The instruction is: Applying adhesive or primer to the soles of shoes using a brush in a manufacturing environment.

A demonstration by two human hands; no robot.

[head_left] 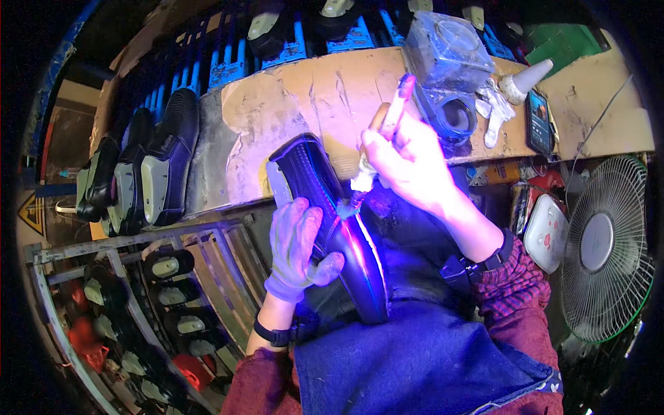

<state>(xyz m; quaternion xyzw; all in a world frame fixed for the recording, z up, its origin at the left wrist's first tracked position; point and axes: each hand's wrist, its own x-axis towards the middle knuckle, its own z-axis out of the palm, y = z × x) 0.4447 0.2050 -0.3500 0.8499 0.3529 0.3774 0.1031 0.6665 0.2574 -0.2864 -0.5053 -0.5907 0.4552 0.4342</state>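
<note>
Wears a blue apron (pixel 401 360), spread just below the black shoe (pixel 356 259). Holds the black shoe aslant, with the upper end leaning left and the lower end against the apron, and with a bright streak along the side. Grasps it from its left with the grey-gloved left hand (pixel 301 242), with fingers laid across the upper and thumb set apart. Grips a brush (pixel 395 114) in the right hand (pixel 415 155), above and right of the shoe, with fingers bent round the shaft. Has bristles at the shoe's right edge; cannot tell whether touching. Shows a metal rack (pixel 117 256) of footwear left of the shoe, and a round fan (pixel 598 242) well to its right. Includes, beyond the shoe, a cardboard-topped table (pixel 346 76), with dark loafers (pixel 169 166) left of the shoe, and a cloudy container (pixel 449 52), a white cone (pixel 526 79) and a phone (pixel 539 124) right of it. Shows blue racking (pixel 228 62) farthest beyond the shoe.
</note>
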